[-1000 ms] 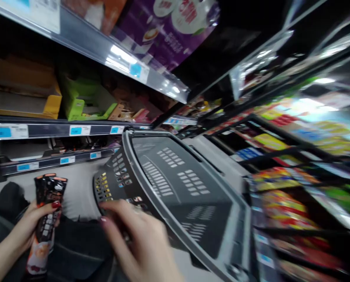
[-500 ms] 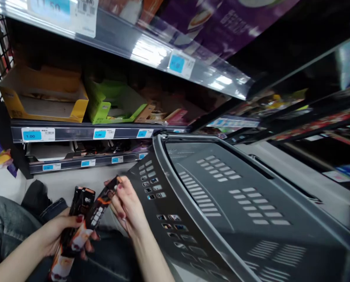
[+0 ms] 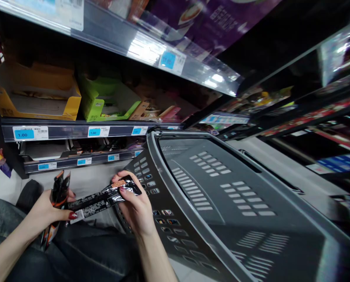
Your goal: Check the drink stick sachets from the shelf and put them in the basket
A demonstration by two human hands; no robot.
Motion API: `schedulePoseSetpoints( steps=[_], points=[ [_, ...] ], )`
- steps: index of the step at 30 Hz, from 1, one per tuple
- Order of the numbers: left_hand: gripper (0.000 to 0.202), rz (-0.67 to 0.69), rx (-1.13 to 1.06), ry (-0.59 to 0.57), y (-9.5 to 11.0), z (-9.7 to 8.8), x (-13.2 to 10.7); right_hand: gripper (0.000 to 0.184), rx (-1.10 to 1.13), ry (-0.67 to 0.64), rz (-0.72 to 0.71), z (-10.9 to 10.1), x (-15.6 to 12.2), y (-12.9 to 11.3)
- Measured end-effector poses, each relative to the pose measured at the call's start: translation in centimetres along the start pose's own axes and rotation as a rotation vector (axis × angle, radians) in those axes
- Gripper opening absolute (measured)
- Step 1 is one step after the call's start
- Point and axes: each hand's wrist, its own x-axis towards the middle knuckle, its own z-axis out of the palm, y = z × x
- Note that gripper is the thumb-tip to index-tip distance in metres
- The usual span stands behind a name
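Observation:
My left hand (image 3: 47, 209) grips a bunch of long black and orange snack sachets (image 3: 58, 187) that stand up between its fingers. My right hand (image 3: 134, 203) pinches the end of one more black sachet (image 3: 103, 198), which lies nearly level between both hands, its other end touching my left thumb. Both hands are just left of a tilted dark grey shopping basket (image 3: 222, 203), over my jeans-clad lap.
Store shelves with blue price tags (image 3: 24, 134) run across the back. A yellow display carton (image 3: 34, 96) and a green one (image 3: 101, 102) stand on the shelf above. More packed shelves are blurred at the right. Pale floor shows under the lowest shelf.
My right hand came back from the basket, took one sachet from the bunch in my left hand and pulled it out sideways until it lies nearly level.

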Motion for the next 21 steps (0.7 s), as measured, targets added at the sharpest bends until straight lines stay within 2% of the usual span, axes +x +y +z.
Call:
schedulePoseSetpoints(
  steps=[4,7,11,16,21],
  points=[
    [0.035,0.086,-0.126,0.228,0.4,-0.6,0.1,0.027,-0.068,0.001,-0.028,-0.1,-0.3,-0.1],
    [0.037,0.104,-0.307,0.324,0.1,-0.8,0.4,0.030,-0.149,-0.002,-0.062,0.0,-0.4,0.2],
    [0.038,0.154,-0.436,0.436,0.2,-1.1,0.6,0.026,-0.207,-0.078,-0.129,0.0,-0.5,0.6],
    [0.033,0.224,-0.499,0.473,0.9,-1.5,0.5,0.024,-0.232,-0.191,-0.132,0.3,-0.7,0.5],
    [0.034,0.248,-0.501,0.478,1.1,-1.6,0.4,0.026,-0.261,-0.189,-0.121,0.3,-0.8,0.5]
  ],
)
